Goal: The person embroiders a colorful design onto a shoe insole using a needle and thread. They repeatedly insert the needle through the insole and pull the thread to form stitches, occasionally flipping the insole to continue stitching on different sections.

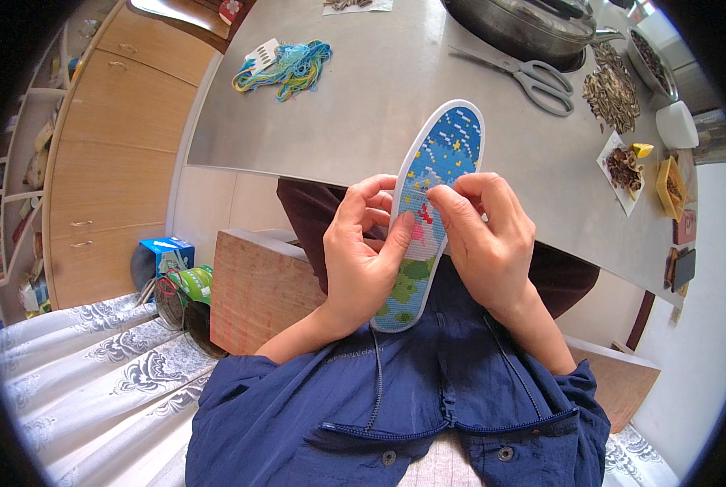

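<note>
My left hand (369,249) grips the edge of an embroidered shoe insole (408,286), thumb on its face and fingers behind the left rim. The insole has a white border, with a blue upper part flecked yellow and white, a red and pink figure in the middle and green patches below. It is held tilted above my lap, at the table's edge. At the middle of its face, my right hand (490,231) has thumb and forefinger pinched together against the stitching. Whether a needle or thread is between those fingertips is too small to tell.
On the metal-topped table (363,122) lie embroidery threads (296,64), grey-handled scissors (542,85) and sunflower seeds (612,91). A lidded pan (521,27) stands at the back. Shells lie on white paper (619,176) beside a yellow box (671,189). Wooden cabinets (113,164) line the left.
</note>
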### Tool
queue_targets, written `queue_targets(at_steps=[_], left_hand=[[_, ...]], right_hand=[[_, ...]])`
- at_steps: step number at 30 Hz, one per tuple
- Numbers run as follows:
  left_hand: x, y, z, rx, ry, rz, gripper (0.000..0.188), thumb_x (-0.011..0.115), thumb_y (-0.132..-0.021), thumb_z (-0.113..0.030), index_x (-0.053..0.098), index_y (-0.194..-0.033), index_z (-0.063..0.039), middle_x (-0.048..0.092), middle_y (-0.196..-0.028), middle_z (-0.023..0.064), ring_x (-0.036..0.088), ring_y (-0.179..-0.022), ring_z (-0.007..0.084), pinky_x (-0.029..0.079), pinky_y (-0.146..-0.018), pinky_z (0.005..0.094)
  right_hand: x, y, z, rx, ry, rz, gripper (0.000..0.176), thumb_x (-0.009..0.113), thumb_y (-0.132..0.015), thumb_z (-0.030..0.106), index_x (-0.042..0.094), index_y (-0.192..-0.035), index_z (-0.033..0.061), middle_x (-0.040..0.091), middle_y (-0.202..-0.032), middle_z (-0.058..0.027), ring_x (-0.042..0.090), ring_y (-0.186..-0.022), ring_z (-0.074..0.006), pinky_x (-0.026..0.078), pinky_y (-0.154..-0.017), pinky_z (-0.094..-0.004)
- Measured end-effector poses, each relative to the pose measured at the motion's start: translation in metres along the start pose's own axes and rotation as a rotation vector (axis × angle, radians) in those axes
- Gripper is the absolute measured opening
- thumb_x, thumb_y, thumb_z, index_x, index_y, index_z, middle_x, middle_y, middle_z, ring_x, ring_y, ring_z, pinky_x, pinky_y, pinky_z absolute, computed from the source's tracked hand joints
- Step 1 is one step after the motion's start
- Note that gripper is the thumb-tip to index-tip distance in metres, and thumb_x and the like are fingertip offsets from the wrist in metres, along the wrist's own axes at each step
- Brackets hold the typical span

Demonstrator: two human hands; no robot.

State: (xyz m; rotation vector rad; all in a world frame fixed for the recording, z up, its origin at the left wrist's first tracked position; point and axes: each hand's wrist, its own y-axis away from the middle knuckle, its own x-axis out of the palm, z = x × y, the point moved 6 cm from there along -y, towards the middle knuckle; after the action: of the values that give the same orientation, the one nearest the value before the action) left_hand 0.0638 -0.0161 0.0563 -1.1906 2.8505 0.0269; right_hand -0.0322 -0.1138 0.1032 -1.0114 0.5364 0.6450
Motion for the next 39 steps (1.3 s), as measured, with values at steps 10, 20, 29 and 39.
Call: queue_targets(at_steps=[10, 20, 29, 39], left_hand=[[0.006, 0.007, -0.016, 0.305, -0.471, 0.033, 0.035, 0.064, -0.082, -0.003, 0.050, -0.114, -0.003, 0.060, -0.086, 0.0100, 0.062, -0.071, 0.0138, 0.051, -0.055, 0.0228], [-0.001, 0.001, 0.009, -0.075, 0.094, -0.042, 0.036, 0.068, -0.081, -0.006, 0.047, -0.109, 0.000, 0.060, -0.091, 0.0068, 0.060, -0.080, 0.0107, 0.050, -0.071, 0.0225], [0.016, 0.001, 0.015, -0.187, 0.337, 0.056, 0.016, 0.065, -0.085, -0.008, 0.057, -0.097, 0.001, 0.063, -0.088, 0.0043, 0.058, -0.080, 0.0079, 0.048, -0.073, 0.0221], [0.022, 0.006, 0.007, -0.183, 0.401, 0.119, 0.015, 0.063, -0.086, -0.007, 0.057, -0.097, 0.001, 0.062, -0.088, 0.0029, 0.058, -0.080, 0.0073, 0.048, -0.075, 0.0216]], right_hand=[[0.001, -0.010, 0.015, -0.063, 0.180, 0.199, 0.026, 0.065, -0.060, -0.001, 0.063, -0.085, 0.0015, 0.051, -0.076, -0.0058, 0.055, -0.062, -0.0190, 0.047, -0.051, -0.0286], [-0.005, 0.007, -0.026, 0.435, -0.597, -0.102, 0.030, 0.068, -0.077, -0.002, 0.058, -0.104, 0.0042, 0.053, -0.081, -0.0006, 0.049, -0.067, -0.0055, 0.045, -0.060, -0.0196], [0.052, 0.064, -0.053, 1.192, -1.844, 0.045, 0.028, 0.063, -0.082, 0.008, 0.058, -0.109, 0.0002, 0.062, -0.105, -0.0116, 0.062, -0.093, -0.0213, 0.051, -0.082, -0.0347], [0.067, 0.074, -0.051, 1.229, -2.038, -0.029, 0.025, 0.061, -0.085, 0.022, 0.060, -0.102, 0.0035, 0.062, -0.101, -0.0084, 0.062, -0.087, -0.0194, 0.052, -0.079, -0.0331]])
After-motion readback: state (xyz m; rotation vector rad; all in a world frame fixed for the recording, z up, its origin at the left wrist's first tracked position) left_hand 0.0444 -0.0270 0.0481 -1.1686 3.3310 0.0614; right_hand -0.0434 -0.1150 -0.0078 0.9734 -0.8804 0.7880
